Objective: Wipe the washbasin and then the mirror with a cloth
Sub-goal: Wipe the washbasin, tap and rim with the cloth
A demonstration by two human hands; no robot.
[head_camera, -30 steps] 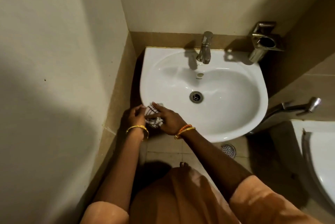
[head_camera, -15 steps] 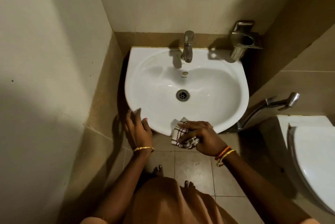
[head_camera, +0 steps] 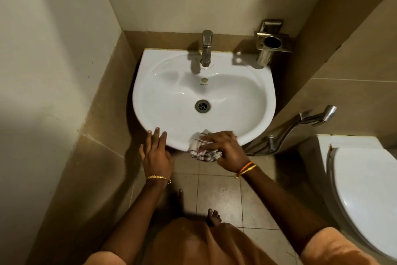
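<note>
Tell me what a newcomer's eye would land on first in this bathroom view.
The white washbasin fills the middle, bright against the brown tiles, with a steel tap at its back. At its near rim the right hand grips a checked cloth, while the left hand rests its straight fingers on the rim beside it. A white toilet sits at the right edge.

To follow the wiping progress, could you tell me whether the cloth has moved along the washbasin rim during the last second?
Yes. The checked cloth has moved rightward along the washbasin front rim, from left of the drain to just below it.
</note>
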